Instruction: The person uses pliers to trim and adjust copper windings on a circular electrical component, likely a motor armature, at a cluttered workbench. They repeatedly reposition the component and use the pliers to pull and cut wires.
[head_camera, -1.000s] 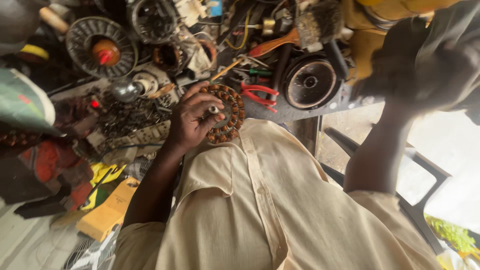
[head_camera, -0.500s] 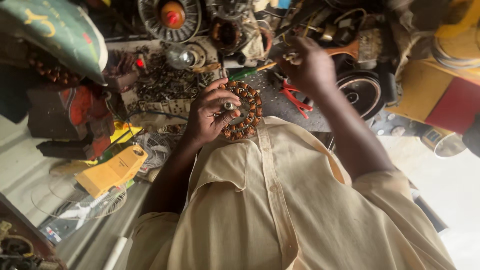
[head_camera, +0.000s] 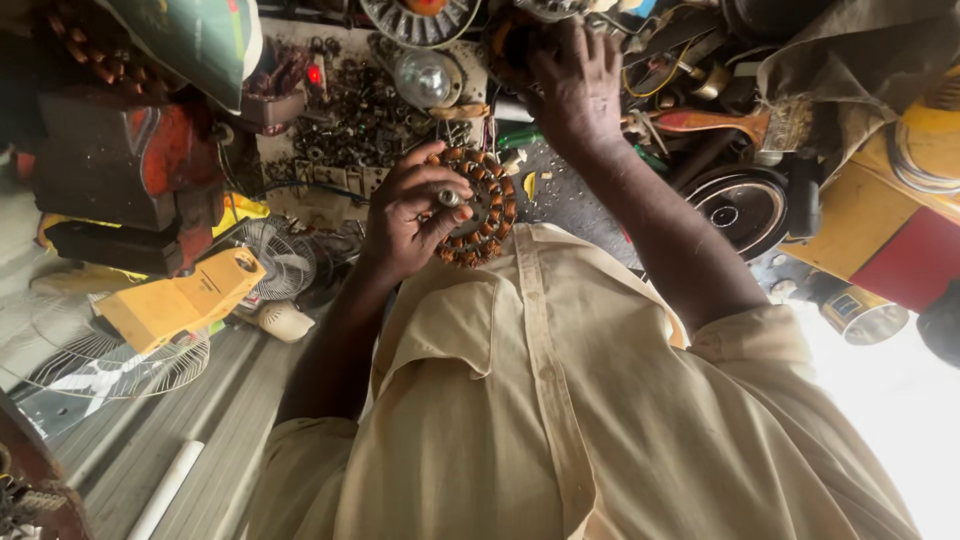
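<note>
My left hand (head_camera: 412, 212) grips a round fan stator with copper-wound coils (head_camera: 487, 208), held just above my chest. Its thumb and fingers pinch a small silvery metal piece (head_camera: 448, 197) at the stator's centre. My right hand (head_camera: 577, 82) is stretched out to the far side of the cluttered bench, fingers spread over a dark round part (head_camera: 508, 45) among wires. What lies under its palm is hidden. My beige shirt (head_camera: 560, 420) fills the lower part of the view.
The bench holds a heap of small screws and metal bits (head_camera: 355, 115), a light bulb (head_camera: 422, 77), a black round motor housing (head_camera: 745, 205) and an orange-handled tool (head_camera: 715, 122). A yellow box (head_camera: 180, 300) and wire fan guards (head_camera: 270, 258) lie at left, a red-and-yellow casing (head_camera: 900, 235) at right.
My right hand has moved across the bench clutter toward the far middle and now rests on a dark round part. My left hand keeps hold of the stator. The view has shifted.
</note>
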